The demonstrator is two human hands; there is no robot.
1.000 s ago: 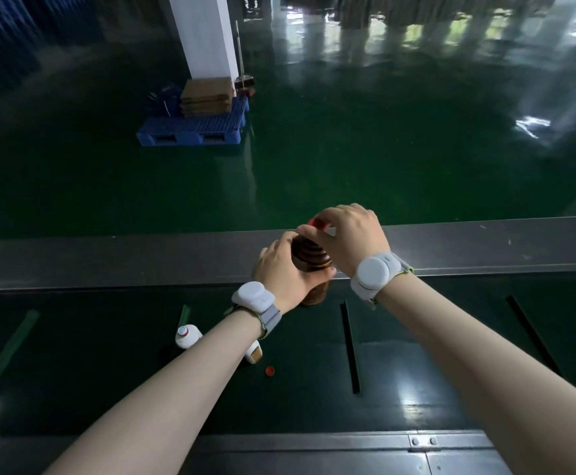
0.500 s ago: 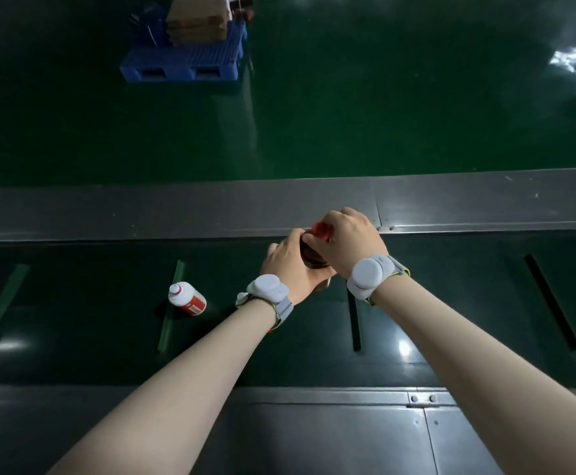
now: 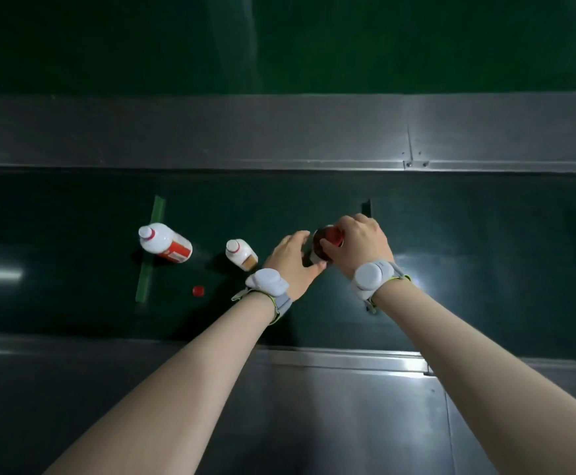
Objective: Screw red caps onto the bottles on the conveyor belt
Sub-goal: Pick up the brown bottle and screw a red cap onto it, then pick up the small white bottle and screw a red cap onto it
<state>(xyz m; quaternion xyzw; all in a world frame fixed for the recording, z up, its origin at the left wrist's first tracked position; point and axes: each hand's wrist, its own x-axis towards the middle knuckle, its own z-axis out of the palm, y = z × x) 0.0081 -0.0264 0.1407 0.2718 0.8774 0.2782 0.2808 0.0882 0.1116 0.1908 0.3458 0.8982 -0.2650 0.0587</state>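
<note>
A dark brown bottle (image 3: 319, 250) stands on the dark green conveyor belt (image 3: 451, 269). My left hand (image 3: 291, 265) wraps its body from the left. My right hand (image 3: 358, 246) grips the red cap (image 3: 333, 235) on its neck from the right. Left of my hands stand two white bottles: a larger one with a red label (image 3: 165, 242) and a smaller one with an orange label (image 3: 241, 254). Both show white tops. A loose red cap (image 3: 198, 290) lies on the belt in front of them.
Grey metal rails run along the far side (image 3: 279, 132) and near side (image 3: 314, 389) of the belt. A green strip (image 3: 149, 255) crosses the belt under the larger white bottle. Beyond the far rail lies a glossy green floor (image 3: 279, 39).
The view has tilted down over the belt. Both hands with the brown bottle have come lower, down to the belt. The smaller white bottle and the loose red cap are visible again.
</note>
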